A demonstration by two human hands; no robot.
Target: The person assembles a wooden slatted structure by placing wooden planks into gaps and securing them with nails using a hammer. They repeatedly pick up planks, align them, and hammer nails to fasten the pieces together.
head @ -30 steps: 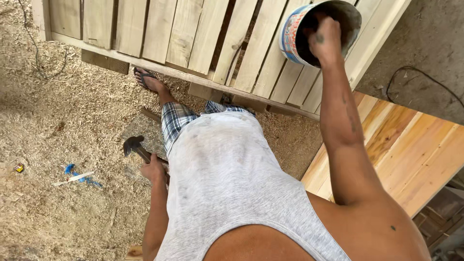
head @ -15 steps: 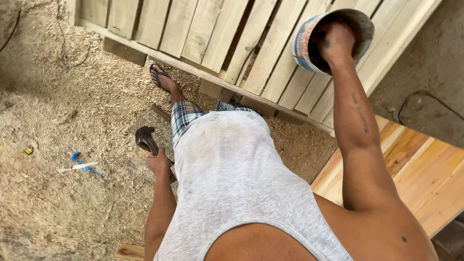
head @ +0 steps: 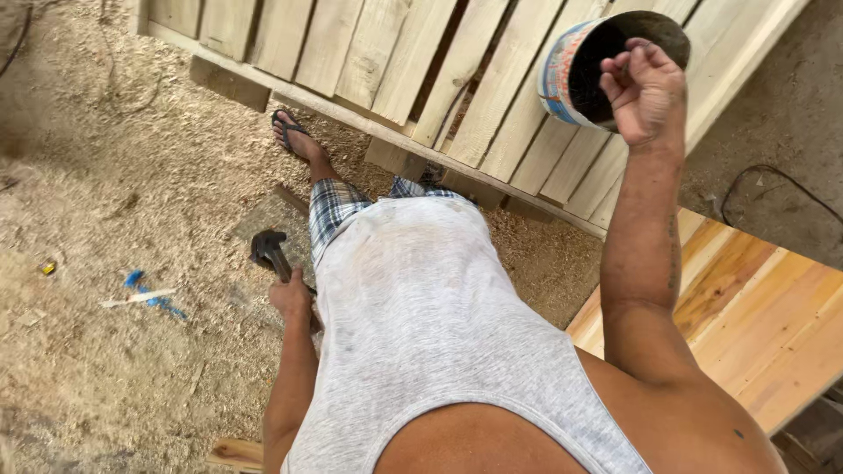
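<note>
One camera only, worn on the head, so no second view shares anything with it. It looks steeply down the wearer's own front: the grey vest (head: 421,325) fills the lower middle of the frame, very near the lens, with the bare shoulder at the bottom edge. The view faces forward and down toward the sawdust floor (head: 105,175) and the slatted wooden panel (head: 395,61) that runs across the top, both farther off. The left hand (head: 291,298) hangs low at frame left, the right hand (head: 645,88) is raised close to the lens at upper right, and a plank surface (head: 764,316) lies at the right edge.
</note>
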